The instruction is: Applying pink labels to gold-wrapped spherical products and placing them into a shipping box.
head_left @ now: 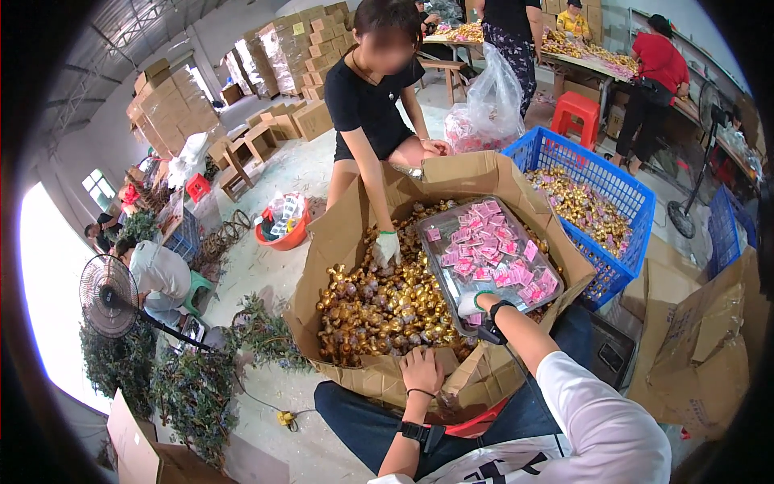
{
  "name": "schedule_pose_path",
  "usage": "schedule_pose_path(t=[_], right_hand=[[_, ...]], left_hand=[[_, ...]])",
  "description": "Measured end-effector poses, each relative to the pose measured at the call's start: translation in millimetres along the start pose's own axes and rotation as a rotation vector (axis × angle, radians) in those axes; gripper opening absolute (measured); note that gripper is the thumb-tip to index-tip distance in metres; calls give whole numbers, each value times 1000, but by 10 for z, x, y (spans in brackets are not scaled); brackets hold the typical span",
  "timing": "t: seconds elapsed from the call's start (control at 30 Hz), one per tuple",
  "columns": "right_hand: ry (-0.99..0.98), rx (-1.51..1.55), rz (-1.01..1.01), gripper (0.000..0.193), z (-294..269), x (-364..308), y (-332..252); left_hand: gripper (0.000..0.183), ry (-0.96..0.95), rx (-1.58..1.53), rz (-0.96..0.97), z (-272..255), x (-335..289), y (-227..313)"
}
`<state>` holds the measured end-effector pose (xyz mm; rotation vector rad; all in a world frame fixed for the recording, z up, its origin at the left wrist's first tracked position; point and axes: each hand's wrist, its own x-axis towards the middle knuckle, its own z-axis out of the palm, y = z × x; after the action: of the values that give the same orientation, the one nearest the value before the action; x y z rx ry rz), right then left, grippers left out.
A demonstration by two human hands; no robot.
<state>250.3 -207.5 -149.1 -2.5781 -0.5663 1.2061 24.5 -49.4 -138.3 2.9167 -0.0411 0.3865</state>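
A large open cardboard box [379,365] in front of me holds a heap of small shiny gold pieces [379,302], some in clear wrapping. My bare left hand [422,371] rests on the box's near edge, fingers apart and nothing in them. Across the box's right side lies a clear plastic tray [439,270] with many small pink packets [488,242]. My right hand [470,304], in a white glove, is at the tray's near left corner with its fingers bunched. What they hold is hidden; a pink packet shows just below them.
Opposite, a person's gloved hand [387,248] reaches into the gold pieces. A blue crate [601,161] with more gold pieces stands right, a red basin [282,234] left. Also around are a fan [110,296], leafy garlands [189,395], a cable and flattened cardboard [693,347].
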Motion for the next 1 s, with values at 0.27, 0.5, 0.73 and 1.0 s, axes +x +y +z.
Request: schedule_pose_path(t=[0.27, 0.5, 0.73, 1.0], right_hand=[[15, 44, -22, 18, 29, 25, 0], [-58, -5, -44, 20, -8, 83, 35], [-86, -9, -6, 22, -58, -17, -71], [-62, -46, -19, 29, 10, 197, 64]], left_hand=[[28, -11, -3, -11, -13, -6, -2], [30, -38, 14, -12, -13, 3, 18], [29, -49, 14, -29, -9, -20, -7], [28, -40, 12, -17, -9, -2, 16]])
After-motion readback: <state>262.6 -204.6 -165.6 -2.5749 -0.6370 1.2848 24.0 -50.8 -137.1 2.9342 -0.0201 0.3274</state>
